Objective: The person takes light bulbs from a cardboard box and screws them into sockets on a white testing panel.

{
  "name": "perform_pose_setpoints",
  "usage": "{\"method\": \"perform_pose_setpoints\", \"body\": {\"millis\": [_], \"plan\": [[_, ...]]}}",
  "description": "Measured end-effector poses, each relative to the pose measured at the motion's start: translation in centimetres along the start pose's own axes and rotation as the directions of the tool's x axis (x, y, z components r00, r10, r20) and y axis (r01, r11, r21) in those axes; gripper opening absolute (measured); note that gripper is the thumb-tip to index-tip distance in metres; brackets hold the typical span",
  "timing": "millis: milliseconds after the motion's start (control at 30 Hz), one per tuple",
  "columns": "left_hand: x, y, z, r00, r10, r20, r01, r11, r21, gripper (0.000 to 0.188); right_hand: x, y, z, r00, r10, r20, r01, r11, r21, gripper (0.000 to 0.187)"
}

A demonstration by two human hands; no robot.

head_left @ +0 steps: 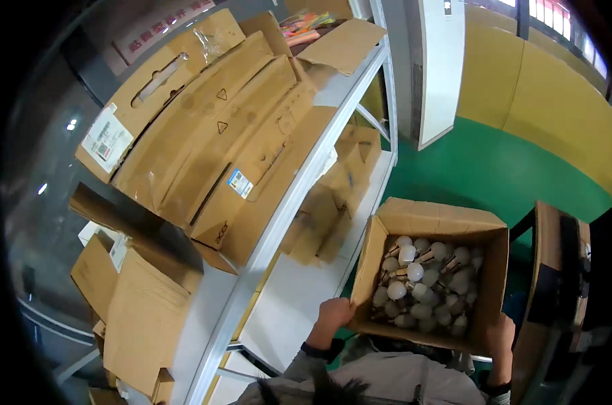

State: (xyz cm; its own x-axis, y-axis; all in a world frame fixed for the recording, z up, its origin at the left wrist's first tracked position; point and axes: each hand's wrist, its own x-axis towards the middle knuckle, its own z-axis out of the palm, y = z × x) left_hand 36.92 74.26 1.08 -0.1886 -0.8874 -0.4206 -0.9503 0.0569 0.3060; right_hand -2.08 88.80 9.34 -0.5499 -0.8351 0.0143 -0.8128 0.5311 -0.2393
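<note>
Left hand [336,312] and right hand [501,335] grip one open carton [441,214], over twenty bulbs [415,272] inside it, one rack [279,317] to its left.

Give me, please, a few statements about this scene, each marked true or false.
1. The left hand and right hand grip an open box. True.
2. The box holds dark bottles. False: it holds light bulbs.
3. The floor beyond the box is green. True.
4. Brown cartons stand on the upper level of the shelf. True.
5. The shelf is on the person's right. False: it is on the left.
</note>
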Motion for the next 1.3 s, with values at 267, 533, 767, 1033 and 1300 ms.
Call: {"method": "perform_pose_setpoints", "body": {"millis": [267, 533, 767, 1033, 1300], "plan": [[-1.5, 2.9, -7.0, 0.986, -0.123, 0.11, 0.129, 0.99, -0.047, 0.048, 7.0, -1.3, -4.4, 0.987, -0.147, 0.07, 0.149, 0.988, -0.025, 0.031], [8.2, 10.7, -9.0, 0.99, -0.089, 0.106, 0.079, 0.993, 0.093, 0.038, 16.9, 0.8, -3.8, 0.983, -0.076, 0.168, 0.081, 0.997, -0.02, 0.024], [15.0, 15.6, -10.7, 0.98, -0.114, 0.161, 0.089, 0.984, 0.155, 0.038, 23.7, 2.8, -2.7, 0.983, -0.042, 0.179, 0.037, 0.999, 0.031, 0.028], [26.7, 22.9, -13.4, 0.984, -0.096, 0.153, 0.07, 0.983, 0.17, 0.039, 35.4, 4.4, -0.9, 0.995, 0.045, 0.094, -0.048, 0.998, 0.031, 0.032], [43.4, 30.8, -18.6, 0.991, -0.027, 0.131, 0.005, 0.987, 0.16, 0.032, 54.0, 5.9, 2.9, 0.979, 0.067, 0.191, -0.077, 0.996, 0.047, 0.033]]}}
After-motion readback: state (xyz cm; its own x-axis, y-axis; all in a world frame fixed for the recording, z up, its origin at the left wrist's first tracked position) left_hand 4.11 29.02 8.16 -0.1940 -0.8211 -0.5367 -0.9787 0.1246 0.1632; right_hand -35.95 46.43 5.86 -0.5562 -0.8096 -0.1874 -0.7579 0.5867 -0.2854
